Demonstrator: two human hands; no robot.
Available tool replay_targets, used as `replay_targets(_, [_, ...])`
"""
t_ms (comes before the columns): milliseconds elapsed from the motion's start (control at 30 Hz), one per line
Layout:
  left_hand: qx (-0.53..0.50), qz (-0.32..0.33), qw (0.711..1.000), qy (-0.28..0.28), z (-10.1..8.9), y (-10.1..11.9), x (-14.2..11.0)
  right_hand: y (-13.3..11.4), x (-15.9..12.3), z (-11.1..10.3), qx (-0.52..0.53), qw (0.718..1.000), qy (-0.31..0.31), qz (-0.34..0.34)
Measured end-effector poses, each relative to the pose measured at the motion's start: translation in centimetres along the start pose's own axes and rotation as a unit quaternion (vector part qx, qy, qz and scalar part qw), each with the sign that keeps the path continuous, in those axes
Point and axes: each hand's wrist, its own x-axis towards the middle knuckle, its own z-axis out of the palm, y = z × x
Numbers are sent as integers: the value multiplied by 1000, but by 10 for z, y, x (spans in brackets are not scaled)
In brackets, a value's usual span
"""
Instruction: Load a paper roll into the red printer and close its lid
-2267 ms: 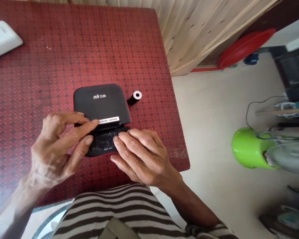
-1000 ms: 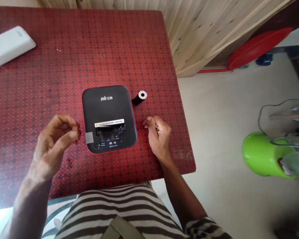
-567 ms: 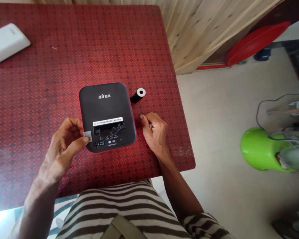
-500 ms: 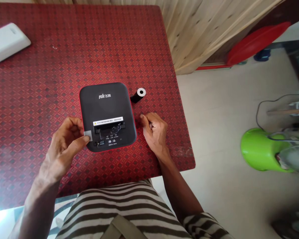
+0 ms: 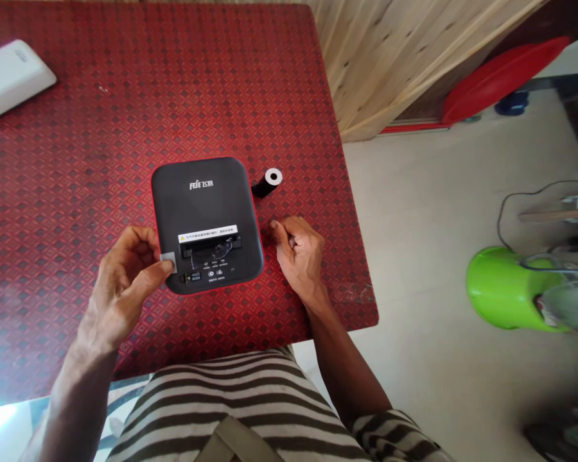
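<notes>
The red patterned table [image 5: 125,115] runs past the black device [image 5: 202,208], which lies near its front edge; a strip of tabletop separates the device from the right edge. "FEIE" and two Chinese characters mark its top. The left hand [image 5: 125,276] has its thumb on a grey tab [image 5: 171,257]; I cannot tell whether it grips. The right hand [image 5: 298,256] is loosely clenched beside the device. Past it stands a white-ended roll [image 5: 268,183]. A white label [image 5: 208,233] carries tiny Chinese print.
</notes>
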Motion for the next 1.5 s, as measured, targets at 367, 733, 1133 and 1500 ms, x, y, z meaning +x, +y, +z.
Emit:
replay_targets(367, [-44,-30,998,37,10,4,-3,1,0,0,5,1000,-2,4])
replay_targets(733, [-101,-76,989,77,22,14,-1,-2,0,-2,5,1000,-10,7])
replay_targets(1133, [-75,-64,993,69,17,9,-2,0,0,-3,7,1000,-8,-6])
replay_targets(1500, [15,22,998,57,-12,3,22,-93,48,-35,-79,950,-133,-271])
